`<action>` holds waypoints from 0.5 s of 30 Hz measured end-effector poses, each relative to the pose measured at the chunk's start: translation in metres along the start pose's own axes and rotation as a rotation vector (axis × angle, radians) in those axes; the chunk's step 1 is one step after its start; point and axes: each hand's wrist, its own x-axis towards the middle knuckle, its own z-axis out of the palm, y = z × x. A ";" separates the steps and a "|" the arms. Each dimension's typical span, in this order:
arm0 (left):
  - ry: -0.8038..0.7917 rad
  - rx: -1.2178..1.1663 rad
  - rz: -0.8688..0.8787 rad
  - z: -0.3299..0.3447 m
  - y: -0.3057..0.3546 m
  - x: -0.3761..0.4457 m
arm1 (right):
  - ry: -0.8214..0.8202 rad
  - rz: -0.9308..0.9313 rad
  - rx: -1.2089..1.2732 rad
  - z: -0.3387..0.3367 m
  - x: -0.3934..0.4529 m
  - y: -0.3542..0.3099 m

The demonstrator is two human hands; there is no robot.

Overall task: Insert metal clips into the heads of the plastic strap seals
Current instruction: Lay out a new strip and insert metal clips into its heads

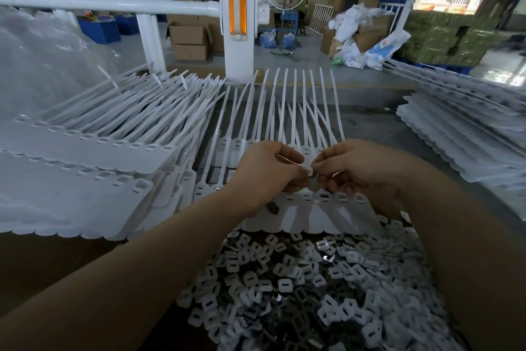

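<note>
A joined sheet of white plastic strap seals (pixel 310 212) lies in front of me, its row of square heads facing up and its straps running away. Both hands meet just above that row. My left hand (pixel 267 177) has its fingers curled and pinches a thin white piece. My right hand (pixel 358 171) pinches a small white clip piece (pixel 309 170) between thumb and fingertips, right where the two hands touch. A heap of small square clips and caps (pixel 307 288), white and shiny metal, fills the space below my forearms.
Tall stacks of strap seal sheets stand at the left (pixel 85 151) and at the right (pixel 466 134). More seals (pixel 284 111) fan out behind my hands. A white railing post (pixel 237 17) rises beyond the table; cardboard boxes stand on the factory floor.
</note>
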 end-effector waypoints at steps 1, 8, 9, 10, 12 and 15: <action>0.004 -0.007 -0.008 0.000 0.000 0.000 | 0.007 -0.002 0.008 0.001 0.000 0.000; 0.002 0.026 0.001 0.000 0.000 -0.002 | 0.036 -0.048 -0.056 0.003 -0.005 -0.001; 0.000 0.042 0.008 -0.001 -0.001 -0.001 | 0.046 -0.044 -0.069 0.004 -0.005 -0.002; -0.004 0.077 0.020 -0.001 -0.002 -0.001 | 0.052 -0.032 -0.076 0.005 -0.005 -0.003; -0.012 0.266 0.087 0.000 -0.006 0.000 | 0.068 0.006 -0.083 0.005 -0.005 -0.004; -0.080 0.627 0.207 0.003 -0.010 -0.002 | 0.111 0.069 -0.154 0.003 -0.006 -0.005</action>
